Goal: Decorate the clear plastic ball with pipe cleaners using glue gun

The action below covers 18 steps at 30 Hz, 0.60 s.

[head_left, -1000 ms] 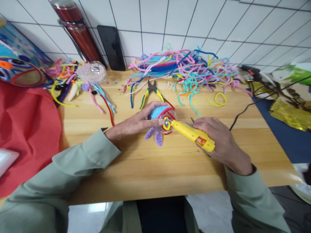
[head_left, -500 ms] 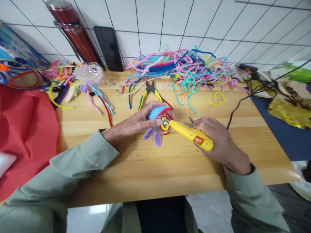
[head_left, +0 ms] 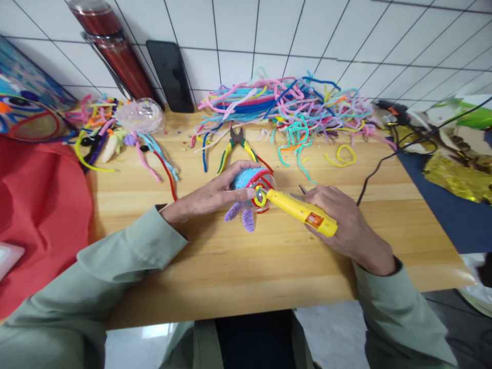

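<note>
My left hand (head_left: pixel 226 188) is closed around a round craft ball (head_left: pixel 246 178), with fingers behind it and the thumb in front. Light blue pipe cleaner covers its upper left, red strips run over a clear part, and two purple tabs (head_left: pixel 248 219) stick out below. A small yellow ring shows on the side facing right. In my right hand (head_left: pixel 338 218) is a yellow hot glue gun (head_left: pixel 302 211), tilted so that its nozzle meets the ball at the yellow ring. Whether glue is coming out is too small to see.
Pliers (head_left: pixel 237 146) with yellow-green handles lie just behind the ball. A heap of pipe cleaners (head_left: pixel 269 105) lines the wall. Further left are a clear plastic ball (head_left: pixel 140 117), a phone (head_left: pixel 170 77) and a red flask (head_left: pixel 119 56). A black cord (head_left: pixel 374 169) runs at right.
Almost nothing differs. Both hands, the ball and the glue gun keep their places; the whole view has shifted very slightly.
</note>
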Each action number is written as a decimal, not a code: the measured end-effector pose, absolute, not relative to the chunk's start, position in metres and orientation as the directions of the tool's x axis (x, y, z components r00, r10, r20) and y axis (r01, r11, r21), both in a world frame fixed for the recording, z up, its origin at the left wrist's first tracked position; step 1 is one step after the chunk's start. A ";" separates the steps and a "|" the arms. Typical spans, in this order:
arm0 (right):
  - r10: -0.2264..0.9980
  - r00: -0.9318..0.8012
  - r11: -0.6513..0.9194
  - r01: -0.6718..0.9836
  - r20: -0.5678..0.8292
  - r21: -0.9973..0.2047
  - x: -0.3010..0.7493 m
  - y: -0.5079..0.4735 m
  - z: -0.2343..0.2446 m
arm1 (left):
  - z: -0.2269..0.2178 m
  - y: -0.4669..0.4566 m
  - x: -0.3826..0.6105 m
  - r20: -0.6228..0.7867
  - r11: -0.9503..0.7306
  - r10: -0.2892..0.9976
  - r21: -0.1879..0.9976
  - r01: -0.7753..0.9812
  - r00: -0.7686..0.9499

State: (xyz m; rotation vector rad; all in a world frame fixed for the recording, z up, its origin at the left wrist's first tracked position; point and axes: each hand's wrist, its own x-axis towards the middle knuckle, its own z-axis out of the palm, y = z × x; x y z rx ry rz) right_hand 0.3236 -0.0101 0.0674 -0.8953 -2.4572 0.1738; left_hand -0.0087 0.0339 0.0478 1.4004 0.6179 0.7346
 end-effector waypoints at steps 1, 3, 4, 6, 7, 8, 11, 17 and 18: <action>0.633 -0.647 0.772 0.565 0.425 -0.290 0.324 -0.010 0.067 | 0.048 0.034 -0.008 0.040 0.018 0.766 0.996 -0.084 0.642; 0.642 -0.643 0.766 0.569 0.418 -0.301 0.324 -0.010 0.067 | 0.049 0.034 -0.008 0.027 0.019 0.753 0.998 -0.062 0.657; 0.644 -0.643 0.764 0.569 0.414 -0.304 0.324 -0.010 0.067 | 0.049 0.034 -0.008 0.028 0.020 0.750 0.998 -0.065 0.661; 0.649 -0.644 0.760 0.573 0.405 -0.308 0.324 -0.011 0.068 | 0.048 0.034 -0.008 0.032 0.022 0.748 0.997 -0.073 0.663; 0.651 -0.645 0.759 0.574 0.401 -0.307 0.324 -0.011 0.068 | 0.048 0.034 -0.008 0.032 0.022 0.750 0.997 -0.074 0.660; 0.651 -0.646 0.758 0.575 0.398 -0.306 0.324 -0.011 0.068 | 0.047 0.034 -0.008 0.034 0.020 0.755 0.997 -0.075 0.655; 0.638 -0.651 0.768 0.571 0.411 -0.289 0.323 -0.011 0.069 | 0.045 0.034 -0.009 0.046 0.007 0.766 0.997 -0.080 0.641; 0.648 -0.652 0.761 0.578 0.395 -0.295 0.323 -0.011 0.069 | 0.044 0.035 -0.009 0.025 0.017 0.780 0.998 -0.062 0.625; 0.652 -0.649 0.757 0.581 0.392 -0.299 0.323 -0.011 0.069 | 0.044 0.035 -0.009 0.037 0.016 0.790 0.997 -0.081 0.612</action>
